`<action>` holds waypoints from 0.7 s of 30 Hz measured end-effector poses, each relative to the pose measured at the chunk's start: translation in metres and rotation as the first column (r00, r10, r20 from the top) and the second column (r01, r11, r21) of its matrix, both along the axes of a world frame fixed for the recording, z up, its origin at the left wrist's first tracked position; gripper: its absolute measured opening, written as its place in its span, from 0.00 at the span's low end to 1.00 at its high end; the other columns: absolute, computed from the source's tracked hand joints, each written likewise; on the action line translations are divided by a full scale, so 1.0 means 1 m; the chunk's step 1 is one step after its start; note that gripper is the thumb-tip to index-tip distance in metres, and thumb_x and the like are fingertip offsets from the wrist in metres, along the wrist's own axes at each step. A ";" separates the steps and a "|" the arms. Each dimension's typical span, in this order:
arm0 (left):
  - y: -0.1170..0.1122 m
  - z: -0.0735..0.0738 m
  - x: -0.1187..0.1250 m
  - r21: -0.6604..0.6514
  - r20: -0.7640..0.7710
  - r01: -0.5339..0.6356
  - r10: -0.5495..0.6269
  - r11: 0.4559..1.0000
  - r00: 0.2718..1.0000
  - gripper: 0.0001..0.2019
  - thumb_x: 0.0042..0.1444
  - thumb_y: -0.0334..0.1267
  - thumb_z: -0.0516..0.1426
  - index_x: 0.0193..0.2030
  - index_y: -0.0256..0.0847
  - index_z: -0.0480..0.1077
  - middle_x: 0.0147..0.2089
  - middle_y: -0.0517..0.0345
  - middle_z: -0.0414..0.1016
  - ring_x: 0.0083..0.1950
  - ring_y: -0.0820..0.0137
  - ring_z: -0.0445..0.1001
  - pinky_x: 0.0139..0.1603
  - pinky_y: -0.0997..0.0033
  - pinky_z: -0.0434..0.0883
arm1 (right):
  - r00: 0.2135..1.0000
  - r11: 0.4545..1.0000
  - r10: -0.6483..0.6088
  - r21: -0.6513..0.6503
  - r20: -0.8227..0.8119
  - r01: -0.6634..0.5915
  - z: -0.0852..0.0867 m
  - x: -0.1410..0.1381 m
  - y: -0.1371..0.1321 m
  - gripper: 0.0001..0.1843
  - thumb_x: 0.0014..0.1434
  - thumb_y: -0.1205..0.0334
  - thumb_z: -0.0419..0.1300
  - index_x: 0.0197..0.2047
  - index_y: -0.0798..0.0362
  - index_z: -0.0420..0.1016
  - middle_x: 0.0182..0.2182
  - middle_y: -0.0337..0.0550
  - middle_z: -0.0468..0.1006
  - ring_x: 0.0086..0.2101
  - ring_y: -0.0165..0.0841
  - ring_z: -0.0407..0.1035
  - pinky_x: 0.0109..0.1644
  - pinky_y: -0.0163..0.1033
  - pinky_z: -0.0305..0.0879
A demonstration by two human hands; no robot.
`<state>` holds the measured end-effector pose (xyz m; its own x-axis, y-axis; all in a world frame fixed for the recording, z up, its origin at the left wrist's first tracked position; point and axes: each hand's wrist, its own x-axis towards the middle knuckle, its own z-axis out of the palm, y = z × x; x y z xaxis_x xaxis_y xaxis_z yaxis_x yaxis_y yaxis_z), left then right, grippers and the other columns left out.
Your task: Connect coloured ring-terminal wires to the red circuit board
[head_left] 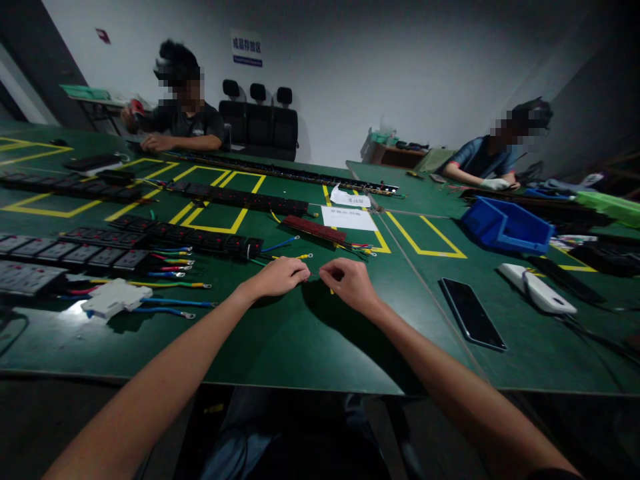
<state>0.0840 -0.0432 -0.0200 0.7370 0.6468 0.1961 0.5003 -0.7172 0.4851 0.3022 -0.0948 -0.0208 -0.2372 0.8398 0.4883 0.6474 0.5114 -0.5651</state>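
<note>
My left hand [281, 275] and my right hand [349, 283] rest close together on the green table [280, 340], both with fingers curled in a pinch. Between them runs a thin wire [314, 274], hard to make out; a short yellow piece shows below my right hand. Just beyond my hands lie a dark red strip [314, 228] with coloured wires at its end and loose blue and yellow wires with ring terminals [287, 244].
Rows of black socket strips [165, 235] and grey ones [30, 257] lie at left, with a white block [113, 298]. A black phone [473, 313], a white device [537, 288] and a blue bin [505, 225] sit at right. Two people work at the far side.
</note>
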 end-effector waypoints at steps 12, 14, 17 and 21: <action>-0.001 -0.001 0.001 0.006 -0.012 -0.020 0.020 1.000 1.000 0.14 0.67 0.37 0.51 0.35 0.40 0.77 0.39 0.54 0.80 0.42 0.65 0.77 0.42 0.70 0.66 | 0.997 0.997 0.073 0.019 -0.009 -0.073 -0.004 -0.003 -0.003 0.09 0.62 0.62 0.61 0.31 0.52 0.79 0.25 0.40 0.77 0.27 0.31 0.70 0.32 0.36 0.63; -0.001 -0.002 0.001 0.013 -0.016 -0.019 0.019 1.000 1.000 0.14 0.67 0.36 0.51 0.35 0.40 0.77 0.39 0.54 0.80 0.42 0.65 0.76 0.42 0.70 0.66 | 0.997 0.996 0.078 0.042 0.003 -0.078 -0.005 -0.003 -0.003 0.09 0.63 0.63 0.61 0.32 0.52 0.79 0.26 0.40 0.76 0.27 0.32 0.69 0.32 0.36 0.63; -0.001 -0.002 0.001 0.022 -0.017 -0.020 0.021 1.000 1.000 0.14 0.67 0.37 0.51 0.35 0.40 0.76 0.39 0.55 0.80 0.42 0.65 0.76 0.42 0.70 0.66 | 0.997 0.995 0.075 0.067 0.020 -0.076 -0.007 -0.004 -0.003 0.08 0.64 0.63 0.60 0.34 0.51 0.79 0.27 0.41 0.75 0.29 0.33 0.69 0.34 0.37 0.64; -0.001 -0.003 0.001 0.021 -0.016 -0.023 0.023 1.000 1.000 0.14 0.67 0.37 0.51 0.36 0.40 0.77 0.39 0.54 0.80 0.42 0.65 0.76 0.42 0.70 0.66 | 0.998 0.995 0.069 0.067 0.007 -0.069 -0.012 -0.003 -0.003 0.07 0.65 0.64 0.60 0.36 0.51 0.79 0.28 0.41 0.75 0.31 0.34 0.70 0.36 0.38 0.64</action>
<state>0.0849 -0.0445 -0.0227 0.7251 0.6597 0.1975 0.5245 -0.7150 0.4623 0.2987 -0.0974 -0.0332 -0.2956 0.7867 0.5419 0.6118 0.5916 -0.5251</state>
